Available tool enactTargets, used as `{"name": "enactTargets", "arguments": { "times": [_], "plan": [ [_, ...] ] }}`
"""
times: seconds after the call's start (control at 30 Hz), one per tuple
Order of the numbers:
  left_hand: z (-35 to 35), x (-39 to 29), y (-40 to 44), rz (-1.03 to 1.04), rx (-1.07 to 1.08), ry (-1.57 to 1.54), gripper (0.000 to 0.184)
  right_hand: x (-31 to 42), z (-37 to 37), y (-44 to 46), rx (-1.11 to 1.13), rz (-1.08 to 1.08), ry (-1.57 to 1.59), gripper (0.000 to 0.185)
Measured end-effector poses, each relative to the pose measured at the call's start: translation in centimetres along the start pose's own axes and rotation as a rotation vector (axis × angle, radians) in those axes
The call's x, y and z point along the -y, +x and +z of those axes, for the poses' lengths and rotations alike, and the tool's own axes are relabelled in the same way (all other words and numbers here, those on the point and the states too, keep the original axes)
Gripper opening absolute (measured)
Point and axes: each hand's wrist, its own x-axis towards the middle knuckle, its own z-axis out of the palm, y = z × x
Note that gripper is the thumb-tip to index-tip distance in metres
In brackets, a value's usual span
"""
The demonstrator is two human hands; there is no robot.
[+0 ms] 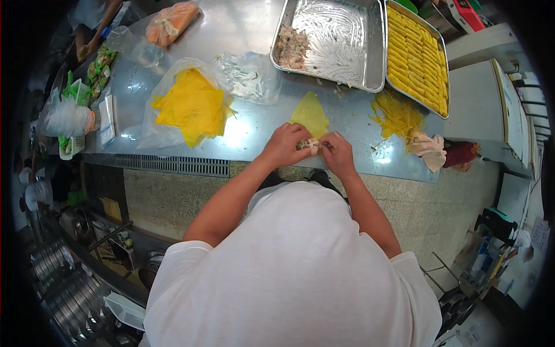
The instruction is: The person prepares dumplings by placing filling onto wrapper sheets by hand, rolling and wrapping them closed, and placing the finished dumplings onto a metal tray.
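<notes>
A yellow wrapper sheet [311, 111] lies on the metal table, its pointed end away from me. On its near end sits a small strip of pale minced filling [313, 147]. My left hand [285, 146] curls its fingers round the left part of this filling. At the other end, my right hand [337, 152] pinches the filling between closed fingers. Beyond the sheet stands a deep metal tray [374, 58] with a lump of minced filling [292, 47] in its left corner. A stack of yellow wrapper sheets [192, 107] rests on plastic to the left.
Rows of yellow rolls [416, 58] fill another tray at the right. Yellow scraps [398, 115] and a crumpled cloth [428, 149] lie near the right edge. Plastic bags [248, 75], a bottle [136, 47] and a green-white basket [75, 144] are leftward. A person's arm [107, 17] shows far left.
</notes>
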Motion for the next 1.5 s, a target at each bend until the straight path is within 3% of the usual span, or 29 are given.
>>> {"name": "enactTargets", "arguments": {
  "times": [0.2, 0.23, 0.3, 0.33, 0.43, 0.47, 0.53, 0.6, 0.67, 0.7, 0.77, 0.8, 0.87, 0.97, 1.07, 1.23, 1.5],
  "plan": [
    [0.5, 0.3, 0.1, 0.013, -0.040, 0.019, 0.024, -0.4, -1.0, 1.5, -0.143, 0.225, 0.297, 0.010],
    [0.0, 0.2, 0.2, 0.013, -0.039, 0.020, 0.024, 0.7, -2.5, 2.9, -0.148, 0.182, 0.232, 0.009],
    [-1.0, 0.4, -0.1, -0.101, -0.180, -0.268, 0.018, 4.0, -5.7, 6.7, -0.227, 0.045, 0.101, 0.010],
    [-1.6, 0.9, -0.5, -0.097, -0.176, -0.267, 0.018, 5.5, -7.0, 8.7, -0.302, -0.052, 0.033, 0.011],
    [-3.2, 2.8, -1.9, -0.422, -0.188, -0.013, 0.021, 5.4, -9.0, 14.0, -0.471, -0.134, 0.005, 0.015],
    [-3.2, 2.3, -2.2, -0.421, -0.187, -0.011, 0.021, 3.1, -8.9, 15.8, -0.435, -0.108, -0.087, 0.016],
    [-3.5, 0.9, -2.9, -0.400, -0.118, 0.277, 0.025, -0.7, -8.5, 14.9, -0.405, -0.075, -0.176, 0.017],
    [-2.7, 1.3, -2.9, -0.412, 0.024, 0.319, 0.026, -3.0, -7.9, 14.0, -0.066, -0.054, -0.509, 0.021],
    [-1.2, 2.1, -3.3, -0.325, -0.076, 0.266, 0.018, -1.9, -7.8, 11.6, -0.070, -0.079, -0.507, 0.023],
    [-1.2, 1.6, -3.1, -0.331, -0.077, 0.267, 0.018, -1.7, -7.6, 10.8, -0.183, -0.120, -0.405, 0.023],
    [-1.3, 0.8, -2.6, -0.540, -0.157, -0.248, 0.011, -1.3, -7.3, 10.0, -0.301, -0.161, -0.293, 0.024],
    [-0.6, 1.1, -2.8, -0.542, -0.152, -0.245, 0.011, -1.1, -7.3, 9.4, -0.318, -0.097, -0.218, 0.025],
    [0.6, 1.7, -2.7, -0.541, -0.242, -0.595, 0.011, -1.1, -7.6, 9.3, -0.343, -0.038, -0.146, 0.026],
    [0.3, 0.6, -1.8, -0.564, -0.100, -0.652, 0.020, -1.9, -8.2, 9.6, -0.356, 0.035, -0.059, 0.027],
    [1.1, 0.6, -1.3, -0.528, -0.120, -0.774, 0.024, -1.4, -10.1, 12.1, -0.316, -0.056, -0.224, 0.027],
    [0.8, 0.2, -1.4, -0.555, -0.153, -0.770, 0.029, -1.3, -11.6, 16.0, 0.237, -0.109, -0.464, 0.026],
    [1.4, 0.2, -2.0, -0.615, -0.206, -0.913, 0.033, -1.4, -12.5, 17.2, 0.316, 0.093, -0.324, 0.017]
  ]
}}
